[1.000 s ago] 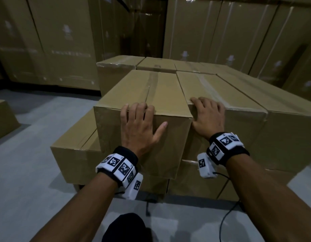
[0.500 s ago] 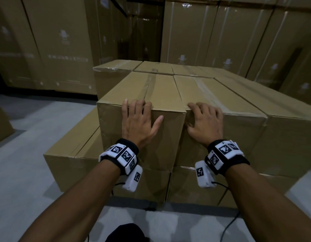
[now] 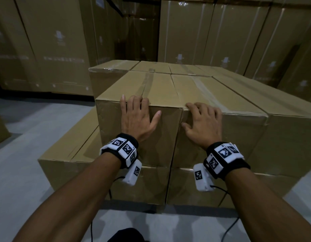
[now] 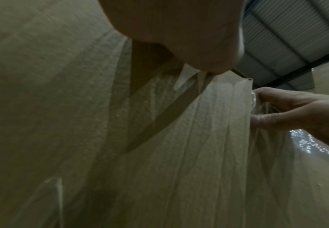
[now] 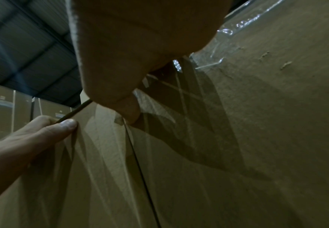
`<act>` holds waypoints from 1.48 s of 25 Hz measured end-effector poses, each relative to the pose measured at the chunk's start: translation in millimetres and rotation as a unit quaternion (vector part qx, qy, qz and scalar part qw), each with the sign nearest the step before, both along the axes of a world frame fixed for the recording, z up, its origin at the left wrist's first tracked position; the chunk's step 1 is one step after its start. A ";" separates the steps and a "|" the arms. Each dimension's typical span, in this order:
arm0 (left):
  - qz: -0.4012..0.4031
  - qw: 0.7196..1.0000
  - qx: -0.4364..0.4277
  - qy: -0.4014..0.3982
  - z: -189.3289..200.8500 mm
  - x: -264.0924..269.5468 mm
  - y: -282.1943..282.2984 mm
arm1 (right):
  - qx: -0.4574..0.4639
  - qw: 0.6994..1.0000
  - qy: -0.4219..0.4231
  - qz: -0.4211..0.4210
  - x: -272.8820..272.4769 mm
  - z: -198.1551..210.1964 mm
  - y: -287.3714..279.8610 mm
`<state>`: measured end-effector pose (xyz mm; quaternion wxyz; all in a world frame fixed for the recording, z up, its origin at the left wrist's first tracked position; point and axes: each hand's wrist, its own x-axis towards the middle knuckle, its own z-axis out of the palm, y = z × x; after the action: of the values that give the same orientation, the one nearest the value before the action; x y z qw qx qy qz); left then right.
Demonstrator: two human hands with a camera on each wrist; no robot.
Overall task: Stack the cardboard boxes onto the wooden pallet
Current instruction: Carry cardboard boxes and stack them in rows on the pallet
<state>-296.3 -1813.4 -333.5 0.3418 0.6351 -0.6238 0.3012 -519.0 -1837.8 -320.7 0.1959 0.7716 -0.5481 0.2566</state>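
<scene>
The light is dim and warm in all three views, and it seems to come from above. In the head view the tops of the cardboard boxes (image 3: 168, 88) are the brightest part, while the corners of the picture fall dark and straight lines bend near the edges. The tape (image 5: 226, 30) gives small white glare in the right wrist view. Both wrist views are soft and grainy, and the left hand (image 4: 169, 30) is a blurred, dark shape very near the lens.
</scene>
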 end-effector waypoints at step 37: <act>-0.020 0.950 0.115 0.290 0.9 70.7 52.6 | 0.035 0.998 -0.048 0.027 34.0 9.2 8.2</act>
<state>-225.6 -1760.9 -332.7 0.4387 0.7174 -0.5408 0.0230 -485.0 -1829.7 -311.4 0.1355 0.7788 -0.5448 0.2797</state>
